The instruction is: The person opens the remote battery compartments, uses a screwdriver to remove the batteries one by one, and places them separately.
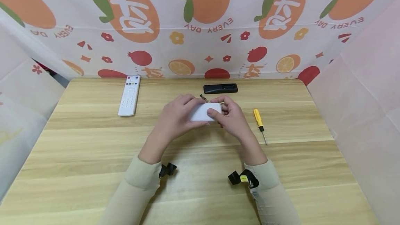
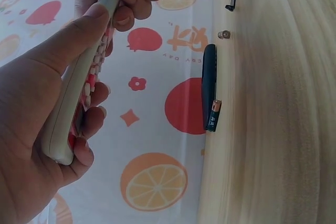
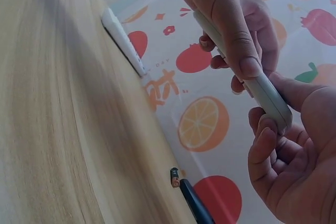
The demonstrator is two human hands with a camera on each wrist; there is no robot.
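Observation:
Both hands hold a small white remote [image 1: 201, 112] above the table, its plain back facing up. White and red buttons show on its underside in the left wrist view. My left hand [image 1: 176, 116] grips the left part, thumb along the near edge, fingers around the far edge. At the other end, my right hand [image 1: 232, 116] pinches it, thumb on the back and fingers curled beneath. Just beyond the remote lies an AA battery [image 1: 203, 98], beside a black remote [image 1: 220, 88]. A second small battery [image 2: 224, 34] shows in the left wrist view.
A long white remote [image 1: 129, 96] with several buttons lies at the table's far left. To the right of my hands is a yellow-handled screwdriver [image 1: 258, 119]. A fruit-print cloth [image 1: 187, 48] hangs along the far edge of the wooden table [image 1: 78, 155].

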